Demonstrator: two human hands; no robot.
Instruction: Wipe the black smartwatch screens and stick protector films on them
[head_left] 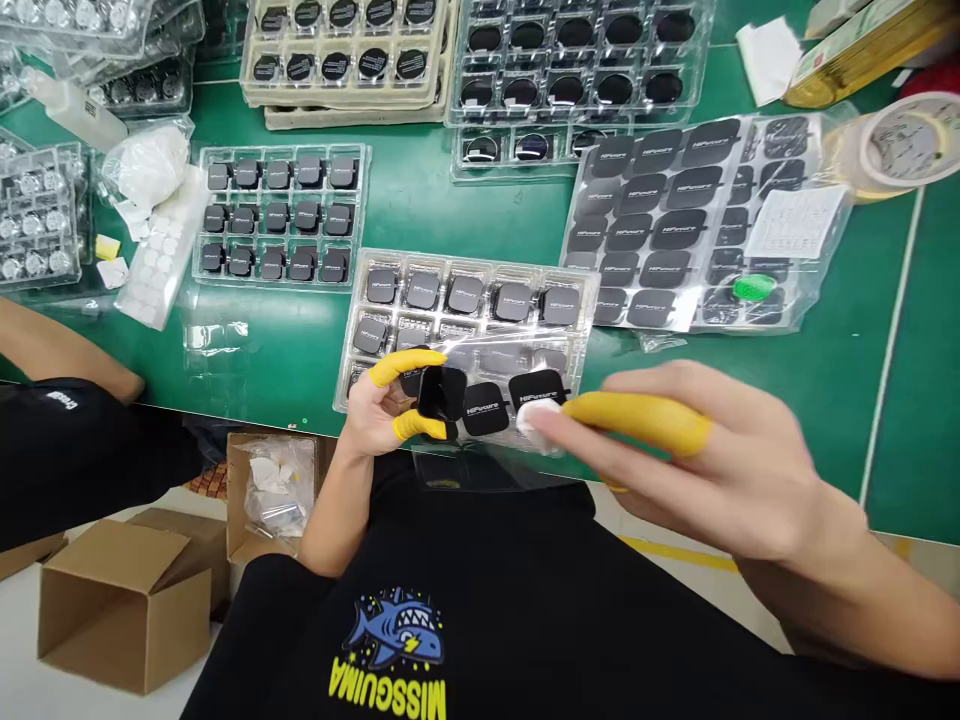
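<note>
My left hand [379,410], with yellow finger cots on its thumb and forefinger, pinches a glossy black square piece [441,392] by its edge. Yellow-cotted too, my right hand [705,460] grips a small white pad [536,418] over the lower edge of a black square label [537,388] printed "HiFuture". Another such label [486,410] lies between the two hands. Clear film stretches around these labels and hangs past the table edge. Behind my hands, a clear compartment tray [469,262] holds rows of dark square pieces; my left hand covers its front left corner.
Further back stand a second tray of square pieces [281,215], trays of round black discs [577,60], bagged label sheets [660,220] and tape rolls [911,140]. A squeeze bottle [79,110] lies left. Another person's arm [67,350] rests there, above cardboard boxes [112,610].
</note>
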